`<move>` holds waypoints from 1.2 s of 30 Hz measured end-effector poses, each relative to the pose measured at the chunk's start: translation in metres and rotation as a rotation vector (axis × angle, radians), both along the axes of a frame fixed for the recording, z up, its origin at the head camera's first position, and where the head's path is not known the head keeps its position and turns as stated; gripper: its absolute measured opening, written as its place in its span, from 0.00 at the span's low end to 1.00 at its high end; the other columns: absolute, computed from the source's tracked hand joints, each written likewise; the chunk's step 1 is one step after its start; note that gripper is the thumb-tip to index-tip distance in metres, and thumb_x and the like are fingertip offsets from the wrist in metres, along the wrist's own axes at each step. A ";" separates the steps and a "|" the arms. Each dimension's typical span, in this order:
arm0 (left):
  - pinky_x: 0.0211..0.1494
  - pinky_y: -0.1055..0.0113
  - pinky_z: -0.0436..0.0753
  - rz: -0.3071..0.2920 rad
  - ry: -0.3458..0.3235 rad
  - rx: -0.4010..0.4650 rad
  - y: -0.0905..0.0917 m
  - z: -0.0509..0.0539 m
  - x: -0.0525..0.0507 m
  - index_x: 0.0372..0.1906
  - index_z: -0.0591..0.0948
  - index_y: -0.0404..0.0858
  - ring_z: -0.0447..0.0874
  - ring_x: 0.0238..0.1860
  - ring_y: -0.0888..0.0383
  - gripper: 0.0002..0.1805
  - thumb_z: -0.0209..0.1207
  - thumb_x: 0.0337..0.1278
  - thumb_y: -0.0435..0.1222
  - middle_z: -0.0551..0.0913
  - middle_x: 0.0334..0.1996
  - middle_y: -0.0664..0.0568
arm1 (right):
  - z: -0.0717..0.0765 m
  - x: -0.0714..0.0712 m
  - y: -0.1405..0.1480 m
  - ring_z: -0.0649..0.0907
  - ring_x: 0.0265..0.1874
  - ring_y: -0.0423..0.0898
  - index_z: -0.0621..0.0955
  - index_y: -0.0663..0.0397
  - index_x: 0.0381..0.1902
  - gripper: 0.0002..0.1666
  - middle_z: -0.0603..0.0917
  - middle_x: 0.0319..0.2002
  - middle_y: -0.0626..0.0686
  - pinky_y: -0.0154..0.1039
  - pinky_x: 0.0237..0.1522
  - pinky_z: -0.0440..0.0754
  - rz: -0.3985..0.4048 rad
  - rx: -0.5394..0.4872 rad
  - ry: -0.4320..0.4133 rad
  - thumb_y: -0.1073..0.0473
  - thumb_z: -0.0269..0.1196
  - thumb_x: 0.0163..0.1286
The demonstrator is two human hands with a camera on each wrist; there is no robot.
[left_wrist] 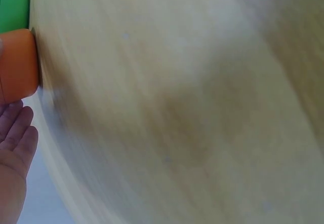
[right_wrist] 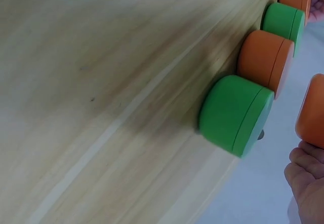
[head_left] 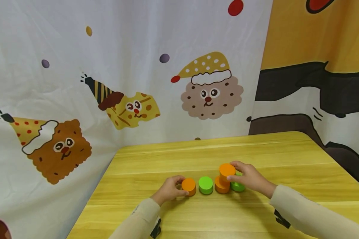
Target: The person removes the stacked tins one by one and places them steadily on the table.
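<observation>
Four-sided views aside, a row of short round orange and green blocks with lids stands on the table. My left hand grips the leftmost orange block between thumb and fingers. Beside it comes a green block, then another orange block, then a green block at the right end, partly hidden by my right hand. That hand pinches a further orange block, which the right wrist view shows raised apart from the row.
The blocks stand on a light wood-grain table. Behind and to the left hangs a white curtain with cartoon figures; its right part has orange and black patches.
</observation>
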State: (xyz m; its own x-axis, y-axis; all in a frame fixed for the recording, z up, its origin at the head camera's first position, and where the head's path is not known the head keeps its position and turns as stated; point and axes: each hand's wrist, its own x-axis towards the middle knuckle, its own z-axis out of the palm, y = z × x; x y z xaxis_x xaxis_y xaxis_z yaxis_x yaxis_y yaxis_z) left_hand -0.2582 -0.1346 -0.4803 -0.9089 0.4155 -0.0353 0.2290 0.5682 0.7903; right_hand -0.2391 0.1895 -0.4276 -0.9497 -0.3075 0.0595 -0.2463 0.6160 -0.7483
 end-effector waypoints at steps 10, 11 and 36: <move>0.61 0.49 0.72 -0.002 -0.008 0.006 -0.001 -0.002 0.000 0.52 0.76 0.32 0.75 0.53 0.47 0.27 0.69 0.44 0.35 0.79 0.46 0.46 | -0.002 0.005 0.016 0.70 0.58 0.66 0.68 0.67 0.61 0.39 0.73 0.58 0.68 0.60 0.55 0.71 -0.015 0.003 0.028 0.47 0.64 0.60; 0.61 0.49 0.72 -0.001 -0.008 0.008 -0.001 -0.002 0.000 0.52 0.76 0.32 0.75 0.53 0.47 0.26 0.69 0.44 0.35 0.79 0.46 0.46 | -0.002 0.005 0.017 0.70 0.58 0.66 0.68 0.67 0.61 0.39 0.73 0.58 0.68 0.60 0.55 0.71 -0.018 0.000 0.029 0.46 0.64 0.60; 0.61 0.48 0.71 0.000 -0.008 -0.009 -0.002 -0.002 0.001 0.51 0.76 0.35 0.76 0.53 0.47 0.25 0.70 0.44 0.36 0.79 0.44 0.48 | -0.011 0.017 0.054 0.71 0.56 0.69 0.68 0.71 0.60 0.42 0.71 0.57 0.72 0.61 0.54 0.71 -0.099 0.050 0.045 0.43 0.63 0.60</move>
State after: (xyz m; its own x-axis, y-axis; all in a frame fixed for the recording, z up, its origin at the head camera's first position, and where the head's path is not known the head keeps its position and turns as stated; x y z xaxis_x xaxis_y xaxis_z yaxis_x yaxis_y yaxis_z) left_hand -0.2575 -0.1362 -0.4823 -0.9084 0.4154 -0.0468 0.2226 0.5753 0.7871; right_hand -0.2221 0.2436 -0.4382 -0.9722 -0.2160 0.0901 -0.2154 0.6751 -0.7056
